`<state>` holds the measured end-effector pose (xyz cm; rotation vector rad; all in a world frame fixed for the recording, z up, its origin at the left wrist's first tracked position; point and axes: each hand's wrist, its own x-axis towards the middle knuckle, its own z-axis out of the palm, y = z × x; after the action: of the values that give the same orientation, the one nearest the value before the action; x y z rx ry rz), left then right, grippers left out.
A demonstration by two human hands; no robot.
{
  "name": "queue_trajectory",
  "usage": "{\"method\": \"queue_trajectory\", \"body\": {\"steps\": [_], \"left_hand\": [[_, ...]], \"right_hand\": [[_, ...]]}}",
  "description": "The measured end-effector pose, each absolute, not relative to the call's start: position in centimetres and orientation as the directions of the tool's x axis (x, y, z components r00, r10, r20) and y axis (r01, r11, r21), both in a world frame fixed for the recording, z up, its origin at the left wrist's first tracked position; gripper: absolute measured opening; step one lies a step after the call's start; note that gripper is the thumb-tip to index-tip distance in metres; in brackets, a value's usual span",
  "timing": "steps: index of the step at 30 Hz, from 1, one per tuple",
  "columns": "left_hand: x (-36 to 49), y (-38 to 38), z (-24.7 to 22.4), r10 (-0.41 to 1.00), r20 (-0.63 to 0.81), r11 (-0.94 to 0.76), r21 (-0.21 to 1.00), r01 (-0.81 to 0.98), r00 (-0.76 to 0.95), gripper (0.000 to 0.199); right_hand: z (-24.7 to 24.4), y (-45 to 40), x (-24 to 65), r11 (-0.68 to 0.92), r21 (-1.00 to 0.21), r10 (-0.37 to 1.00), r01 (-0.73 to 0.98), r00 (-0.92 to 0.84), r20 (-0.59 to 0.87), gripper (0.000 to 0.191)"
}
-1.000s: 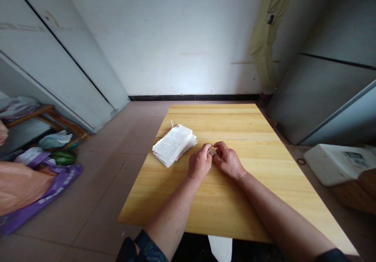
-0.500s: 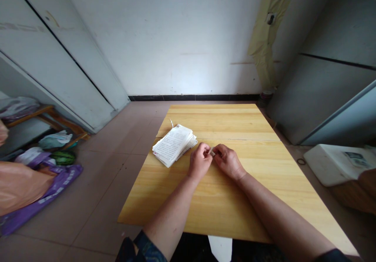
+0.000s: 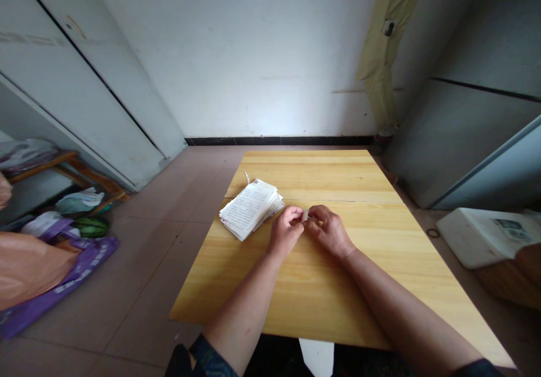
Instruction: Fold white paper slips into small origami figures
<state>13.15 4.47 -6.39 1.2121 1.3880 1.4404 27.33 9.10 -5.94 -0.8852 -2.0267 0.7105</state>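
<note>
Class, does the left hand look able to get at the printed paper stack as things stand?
Probably yes: the stack lies just beyond the left hand on the table, with nothing visible between them.

dim indoor light, soft pale glare on the wall (image 3: 270, 101), shadowed right side, wide-angle stretching at the edges

Smooth, pale wood table (image 3: 338, 287) with visible grain; on it, matt printed paper stack (image 3: 249, 207); beyond it, matt painted wall (image 3: 253, 56).
</note>
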Motion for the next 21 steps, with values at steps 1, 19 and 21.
{"method": "queue_trajectory", "body": {"steps": [1, 19, 21], "left_hand": [[13.2, 4.5, -6.4, 0.965, 0.110, -0.097, 0.993, 0.065, -0.240, 0.031], [12.2, 4.4, -6.0, 0.974, -0.016, -0.047, 0.961, -0.273, -0.225, 0.031], [12.1, 4.4, -6.0, 0.976, -0.022, -0.028, 0.974, -0.225, -0.216, 0.028]], "right_hand": [[-6.1, 9.2, 27.3, 0.620, -0.714, 0.768, 0.325, -0.440, 0.466, 0.009], [-6.3, 10.1, 28.2, 0.794, -0.549, 0.595, 0.260, -0.514, 0.618, 0.008], [-6.0, 10.0, 28.3, 0.807, -0.529, 0.579, 0.264, -0.531, 0.619, 0.009]]}}
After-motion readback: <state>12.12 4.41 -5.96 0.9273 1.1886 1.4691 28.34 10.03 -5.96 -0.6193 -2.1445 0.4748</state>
